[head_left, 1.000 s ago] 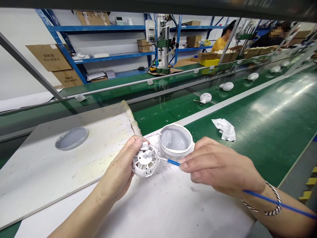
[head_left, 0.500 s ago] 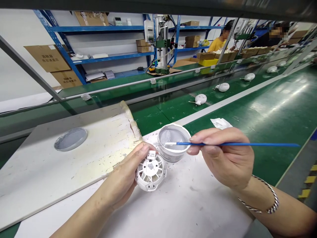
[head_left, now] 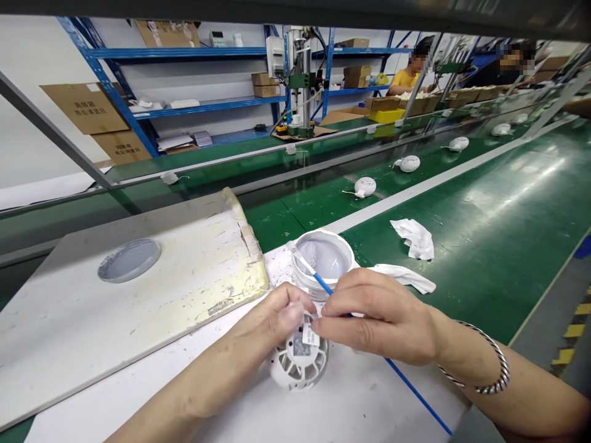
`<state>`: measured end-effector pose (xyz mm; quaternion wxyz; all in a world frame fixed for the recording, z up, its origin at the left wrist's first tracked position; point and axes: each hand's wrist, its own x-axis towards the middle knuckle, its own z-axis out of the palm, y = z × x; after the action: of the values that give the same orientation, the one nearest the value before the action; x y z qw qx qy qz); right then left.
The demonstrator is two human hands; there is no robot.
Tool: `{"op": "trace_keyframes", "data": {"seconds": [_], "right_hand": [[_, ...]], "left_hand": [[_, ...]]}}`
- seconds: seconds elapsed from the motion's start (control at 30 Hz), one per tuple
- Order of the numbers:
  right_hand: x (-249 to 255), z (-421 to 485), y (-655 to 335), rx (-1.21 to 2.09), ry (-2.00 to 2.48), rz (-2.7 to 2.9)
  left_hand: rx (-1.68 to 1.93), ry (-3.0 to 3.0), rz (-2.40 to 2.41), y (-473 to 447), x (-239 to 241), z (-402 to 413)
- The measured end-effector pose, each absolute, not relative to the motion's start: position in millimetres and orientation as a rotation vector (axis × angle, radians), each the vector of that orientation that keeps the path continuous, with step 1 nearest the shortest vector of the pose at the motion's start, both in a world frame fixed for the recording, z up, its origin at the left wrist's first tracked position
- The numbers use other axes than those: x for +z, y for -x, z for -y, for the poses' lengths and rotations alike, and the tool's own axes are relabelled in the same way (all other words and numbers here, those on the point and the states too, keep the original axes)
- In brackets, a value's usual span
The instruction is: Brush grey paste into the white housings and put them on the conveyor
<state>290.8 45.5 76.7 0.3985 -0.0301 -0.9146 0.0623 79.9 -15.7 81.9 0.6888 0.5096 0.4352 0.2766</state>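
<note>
My left hand (head_left: 281,320) is closed around a white round slotted housing (head_left: 300,369), held low over the white work sheet. A grey smear covers the middle of its upper face. Over that face stands a small printed white piece (head_left: 311,335), touched by the fingertips of my right hand (head_left: 383,314). The same right hand grips a blue-handled paintbrush (head_left: 401,381), its pale bristle end slanting up to the left over the rim of a tub (head_left: 347,277) of grey paste. Fingers hide part of the housing's far side.
At left, a round lid (head_left: 129,261) coated with grey paste lies on a pale board (head_left: 69,320). Crumpled white wipes (head_left: 415,237) rest on the green table to the right. Several white round units (head_left: 365,186) line the green conveyor. Two people sit at the far right.
My right hand has moved left and down to the housing, swinging the brush from level to slanted. The housing has come slightly lower and right, and its printed piece now sits under my right fingertips.
</note>
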Motion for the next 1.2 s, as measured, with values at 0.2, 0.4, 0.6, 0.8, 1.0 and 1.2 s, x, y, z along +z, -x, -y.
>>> {"op": "trace_keyframes", "data": {"seconds": [0.2,0.4,0.6,0.8,1.0,1.2], "right_hand": [[72.1,-36.2,-292.8,-0.06,0.175,2.253],[62.8,-28.8,-286.7,-0.149,0.157,2.147],[64.1,-25.1,-284.3,-0.209,0.163,2.108],[62.4,-24.7,-286.3,-0.233,0.179,2.116],[71.6,-21.5,-289.4,-0.252,0.156,2.178],[79.6,-19.6,-296.1,-0.211,0.176,2.248]], "left_hand": [[0.812,-1.155,-1.06,-95.3,91.3,25.6],[0.935,-1.342,-1.179,-96.6,83.2,33.6],[0.983,-1.506,-1.206,-91.3,80.3,31.7],[0.822,-1.303,-1.086,-86.0,82.1,27.7],[0.839,-1.317,-1.098,-84.9,83.5,31.2],[0.801,-1.429,-1.018,-79.5,80.2,29.3]]}}
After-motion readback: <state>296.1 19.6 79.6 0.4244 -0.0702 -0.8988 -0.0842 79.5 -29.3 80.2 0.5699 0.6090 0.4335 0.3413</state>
